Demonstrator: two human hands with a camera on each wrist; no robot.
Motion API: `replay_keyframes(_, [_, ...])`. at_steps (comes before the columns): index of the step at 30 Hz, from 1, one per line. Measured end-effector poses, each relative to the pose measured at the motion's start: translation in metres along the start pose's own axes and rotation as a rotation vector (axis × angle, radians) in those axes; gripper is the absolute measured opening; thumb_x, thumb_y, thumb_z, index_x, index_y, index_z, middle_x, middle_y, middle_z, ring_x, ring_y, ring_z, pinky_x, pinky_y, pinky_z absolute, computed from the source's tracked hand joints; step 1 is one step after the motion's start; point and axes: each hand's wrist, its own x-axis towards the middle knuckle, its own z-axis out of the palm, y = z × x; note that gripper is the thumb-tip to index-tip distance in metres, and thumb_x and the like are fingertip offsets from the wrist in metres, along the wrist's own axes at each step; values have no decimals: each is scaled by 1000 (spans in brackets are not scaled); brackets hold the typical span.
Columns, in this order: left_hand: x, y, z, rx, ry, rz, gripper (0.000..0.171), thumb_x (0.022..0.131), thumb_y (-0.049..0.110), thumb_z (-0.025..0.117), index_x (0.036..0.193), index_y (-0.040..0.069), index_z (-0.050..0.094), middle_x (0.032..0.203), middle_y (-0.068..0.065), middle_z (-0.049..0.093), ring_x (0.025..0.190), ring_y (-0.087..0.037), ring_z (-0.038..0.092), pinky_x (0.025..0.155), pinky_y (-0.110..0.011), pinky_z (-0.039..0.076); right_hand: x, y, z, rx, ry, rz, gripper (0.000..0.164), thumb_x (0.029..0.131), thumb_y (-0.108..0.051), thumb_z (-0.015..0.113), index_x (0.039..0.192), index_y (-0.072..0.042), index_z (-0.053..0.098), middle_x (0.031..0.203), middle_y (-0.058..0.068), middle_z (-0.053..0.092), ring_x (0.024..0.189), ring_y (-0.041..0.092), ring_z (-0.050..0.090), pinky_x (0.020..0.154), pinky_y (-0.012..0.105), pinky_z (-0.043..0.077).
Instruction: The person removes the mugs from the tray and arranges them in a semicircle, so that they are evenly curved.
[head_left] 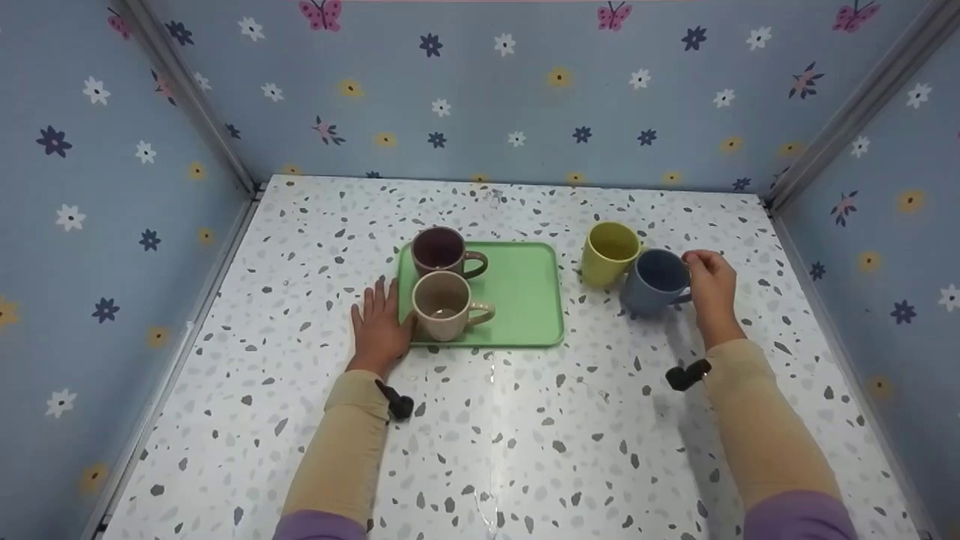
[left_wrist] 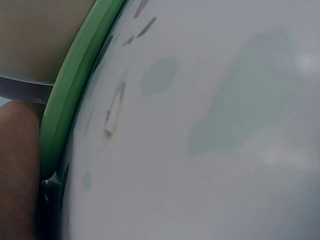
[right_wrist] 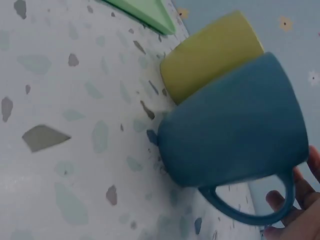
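My left hand (head_left: pixel 380 330) lies at the left edge of the green tray (head_left: pixel 517 300), fingers spread on the table and thumb against the tray's rim. On the tray's left part stand a maroon mug (head_left: pixel 427 259) and, in front of it, a beige mug (head_left: pixel 442 322), handles pointing right. To the right of the tray my right hand (head_left: pixel 712 289) holds the blue mug (right_wrist: pixel 230 125) by its handle, fingers curled behind the loop in the right wrist view. Just behind and left of it stands a yellow mug (head_left: pixel 604 262), partly covered by the blue one.
The speckled white table (head_left: pixel 525 435) is enclosed by flowered blue panels (head_left: pixel 480 90) at the back and both sides. Bare tray surface shows right of the two mug handles. In the left wrist view, the tray's green rim (left_wrist: pixel 75 85) and tabletop fill most of the picture.
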Motion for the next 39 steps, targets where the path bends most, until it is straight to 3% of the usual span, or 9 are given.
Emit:
replay_keyframes(4, [0, 1, 0, -14, 6, 4, 73, 105, 41, 41, 163, 10, 11, 169, -19, 4, 155, -39, -3, 121, -62, -5, -6, -22, 15, -66, 22, -101, 34, 108, -29, 49, 128, -5, 61, 124, 5, 60, 117, 14, 54, 102, 30, 44])
replay_keyframes(12, [2, -3, 3, -4, -7, -3, 74, 105, 43, 40, 164, 11, 8, 169, -17, 1, 155, -38, -6, 121, -60, -8, -20, -57, 53, -66, -12, -256, 25, 107, -22, 51, 122, -5, 63, 125, 10, 63, 125, 20, 56, 110, 34, 41])
replay_keyframes(21, [1, -2, 2, -18, 15, 6, 74, 105, 42, 43, 164, 10, 11, 169, -19, 4, 155, -40, -2, 121, -62, -6, -33, -73, 97, 63, -84, -377, 23, 104, -11, 54, 118, 3, 64, 119, 16, 65, 120, 22, 58, 108, 31, 43])
replay_keyframes(29, [2, -3, 3, 2, -6, -1, 74, 105, 42, 41, 164, 10, 9, 169, -18, 3, 155, -39, -4, 121, -61, -5, -59, -72, 134, 198, -228, -480, 23, 102, 2, 52, 117, 18, 60, 119, 33, 61, 115, 36, 59, 98, 28, 47])
replay_keyframes(34, [5, -3, 3, 1, -9, -5, 74, 105, 43, 39, 164, 11, 8, 170, -17, 1, 155, -37, -6, 121, -60, -7, -69, -58, 156, 233, -299, -483, 23, 103, -2, 54, 119, 14, 60, 120, 30, 62, 116, 38, 58, 94, 26, 46])
replay_keyframes(39, [4, -4, 3, -5, 2, -1, 74, 105, 44, 39, 164, 11, 8, 169, -17, 1, 155, -38, -6, 121, -60, -8, -82, -43, 179, 219, -352, -449, 22, 102, -7, 59, 118, 7, 63, 119, 23, 66, 114, 31, 61, 98, 34, 48])
